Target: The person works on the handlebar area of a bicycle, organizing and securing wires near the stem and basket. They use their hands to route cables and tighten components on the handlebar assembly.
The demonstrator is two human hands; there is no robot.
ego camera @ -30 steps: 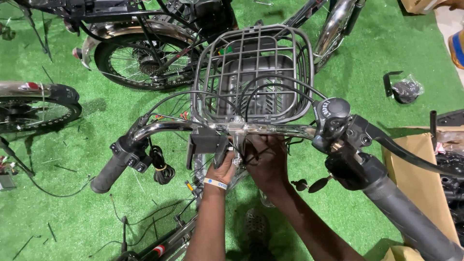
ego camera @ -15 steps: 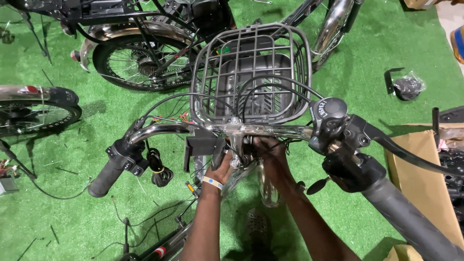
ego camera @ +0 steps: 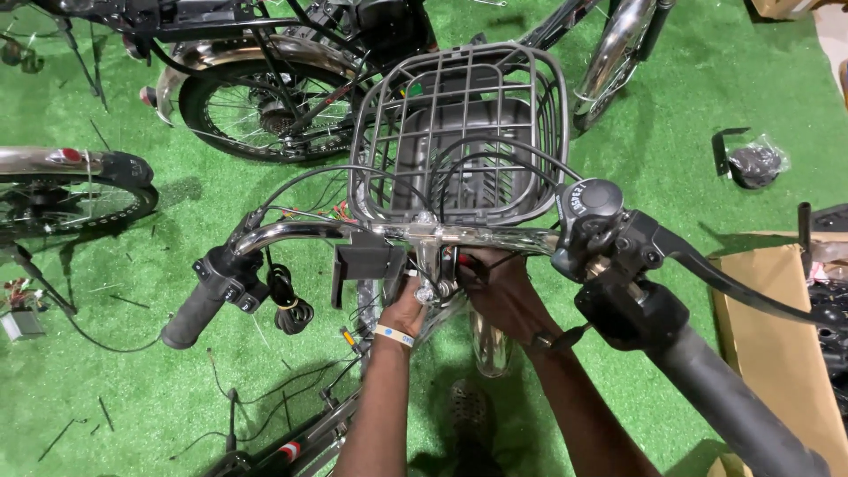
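Note:
A bicycle stands under me with a chrome handlebar (ego camera: 300, 233) and a black wire basket (ego camera: 459, 132) in front of it. My left hand (ego camera: 404, 309), with a white wristband, reaches up under the bar and touches the stem clamp (ego camera: 430, 281) at the bar's middle. My right hand (ego camera: 502, 291) is beside it, fingers curled around the stem area just under the bar. What the fingers pinch is hidden by the bar and cables. The left grip (ego camera: 196, 314) and the right grip (ego camera: 733, 411) with its brake lever are free.
Green artificial turf (ego camera: 115, 380) covers the floor. Another bicycle's rear wheel (ego camera: 265, 110) stands at the back, a third wheel (ego camera: 71, 199) at the left. A cardboard box (ego camera: 777, 336) lies at the right, a bagged black part (ego camera: 751, 163) beyond it. Loose cables hang beneath the bar.
Both hands stay at the stem under the bar. The right hand has shifted slightly right and closer to the clamp; the view has tilted a little.

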